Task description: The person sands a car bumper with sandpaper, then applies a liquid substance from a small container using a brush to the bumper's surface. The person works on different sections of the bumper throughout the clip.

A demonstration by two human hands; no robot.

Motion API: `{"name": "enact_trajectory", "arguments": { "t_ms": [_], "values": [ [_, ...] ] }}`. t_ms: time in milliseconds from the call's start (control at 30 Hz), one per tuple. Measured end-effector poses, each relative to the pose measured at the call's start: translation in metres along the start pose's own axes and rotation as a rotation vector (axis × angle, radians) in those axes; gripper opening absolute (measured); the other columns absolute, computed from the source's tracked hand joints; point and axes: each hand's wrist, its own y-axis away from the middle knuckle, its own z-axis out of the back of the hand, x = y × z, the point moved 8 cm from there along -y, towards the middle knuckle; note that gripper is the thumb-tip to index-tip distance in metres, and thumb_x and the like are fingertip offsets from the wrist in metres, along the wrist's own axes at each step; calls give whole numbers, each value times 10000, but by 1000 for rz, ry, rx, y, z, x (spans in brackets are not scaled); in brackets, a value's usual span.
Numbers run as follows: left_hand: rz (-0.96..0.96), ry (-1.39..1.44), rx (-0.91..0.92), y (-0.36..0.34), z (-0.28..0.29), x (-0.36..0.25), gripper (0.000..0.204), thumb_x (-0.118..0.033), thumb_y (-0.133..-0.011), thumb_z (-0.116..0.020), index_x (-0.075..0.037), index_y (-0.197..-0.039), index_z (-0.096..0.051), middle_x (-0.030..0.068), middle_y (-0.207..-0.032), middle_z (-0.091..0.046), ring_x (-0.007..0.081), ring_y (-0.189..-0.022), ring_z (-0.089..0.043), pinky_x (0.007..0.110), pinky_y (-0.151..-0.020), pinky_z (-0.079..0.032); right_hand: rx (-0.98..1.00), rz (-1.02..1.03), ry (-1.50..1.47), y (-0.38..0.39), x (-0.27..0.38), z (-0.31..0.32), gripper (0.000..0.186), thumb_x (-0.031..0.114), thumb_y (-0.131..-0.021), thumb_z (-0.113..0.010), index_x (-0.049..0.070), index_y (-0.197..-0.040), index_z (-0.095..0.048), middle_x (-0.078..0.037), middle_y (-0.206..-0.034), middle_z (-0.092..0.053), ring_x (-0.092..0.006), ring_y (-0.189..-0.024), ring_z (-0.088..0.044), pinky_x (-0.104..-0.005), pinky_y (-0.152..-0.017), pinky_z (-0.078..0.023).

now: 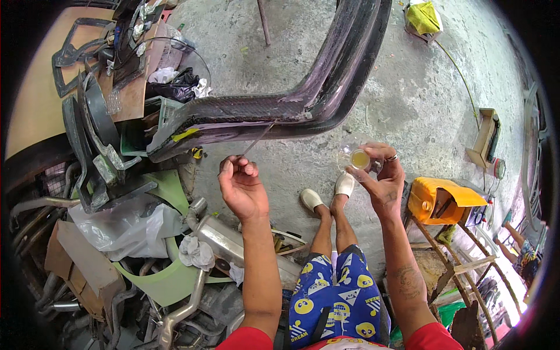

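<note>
Between the fingertips of my left hand [244, 189] is a thin stick [260, 137], slanting up and to the right. Its far tip overlaps the edge of a long, curved dark car body panel [251, 111]; whether it touches I cannot tell. The panel has a ribbed, woven-looking surface with pale purplish patches and a small yellow-green mark at its left end. My right hand [385, 175] is closed around a small clear plastic cup [360, 158] with yellowish liquid in it. A ring shows on one finger of that hand.
Car parts, metal pipes and a silver muffler [219, 236] crowd the left, beside a green panel [154, 280] and a plastic bag [119, 227]. At right, a cut orange jerrycan [429, 198] sits on a wooden frame [461, 265]. A wooden box [483, 140] lies beyond it on the concrete floor [233, 64].
</note>
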Motion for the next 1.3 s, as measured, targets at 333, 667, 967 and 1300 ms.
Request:
{"name": "enact_trajectory", "arguments": {
  "t_ms": [333, 667, 967, 1300],
  "values": [
    [-36, -41, -23, 5, -8, -1, 196, -178, -982, -588, -12, -1075, -636, 87, -949, -661, 157, -772, -553, 305, -714, -446, 15, -12, -24, 1, 1, -4, 440, -43, -752, -854, 67, -1107, -618, -80, -1185, -624, -165, -1098, -607, -319, -959, -482],
    [-54, -152, 22, 18, -26, 6, 190, -170, -997, -569, -11, -1075, -637, 94, -955, -672, 158, -786, -574, 306, -727, -455, 8, 2, 10, 0, 7, -8, 404, -7, -764, -863, 61, -1092, -637, -56, -1175, -621, -120, -997, -594, -273, -863, -496],
    [-79, 77, -45, 6, -4, -17, 190, -175, -1005, -575, -2, -1068, -620, 85, -962, -658, 138, -777, -559, 294, -710, -461, 18, -31, -14, -2, 3, -6, 443, -80, -743, -833, 72, -1099, -617, -85, -1195, -620, -168, -1114, -610, -329, -986, -492],
    [-78, -86, -14, 19, -22, 0, 195, -188, -1018, -572, -20, -1089, -641, 83, -960, -676, 144, -788, -568, 291, -722, -453, 35, 16, -12, -2, 6, -15, 415, -16, -761, -852, 63, -1104, -631, -71, -1192, -630, -150, -1060, -605, -303, -932, -477]
  ]
}}
